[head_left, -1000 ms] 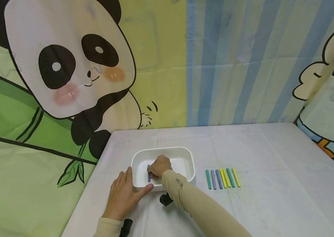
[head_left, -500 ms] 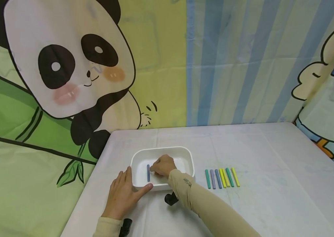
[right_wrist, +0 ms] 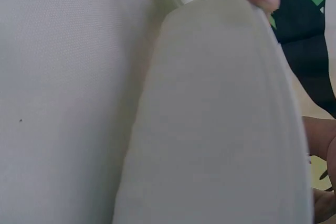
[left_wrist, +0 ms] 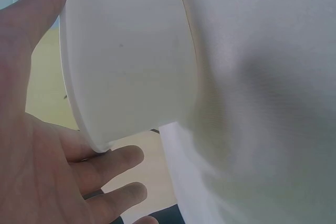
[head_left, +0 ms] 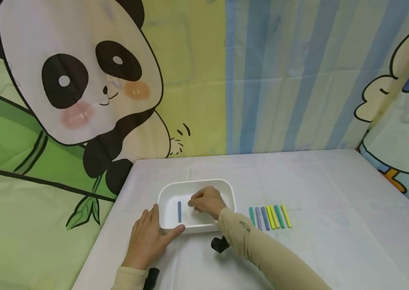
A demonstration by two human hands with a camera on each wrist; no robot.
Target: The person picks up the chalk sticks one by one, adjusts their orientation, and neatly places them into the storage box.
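Observation:
A white plastic tray point(head_left: 222, 220) stands on the table, and one blue chalk stick point(head_left: 179, 212) lies upright-on in its left half. My left hand point(head_left: 149, 238) rests at the tray's near left corner, fingers straight along the left side and thumb at the front rim. In the left wrist view its thumb point(left_wrist: 44, 11) touches the rim. My right hand point(head_left: 208, 202) hovers over the tray's middle, right of the blue stick, with loosely bent fingers and nothing visible in them. In the right wrist view the tray's outer wall point(right_wrist: 210, 119) hides most of that hand.
Right of the tray, several chalk sticks point(head_left: 276, 217) in green, purple, blue and yellow lie side by side in a row. My right sleeve point(head_left: 262, 245) partly covers the row's left end. A printed cloth point(head_left: 190, 80) hangs behind the white-covered table point(head_left: 320, 193).
My right hand has let go of the blue chalk stick and moved right, away from it. The stick stays in the tray. My left hand keeps its place at the tray.

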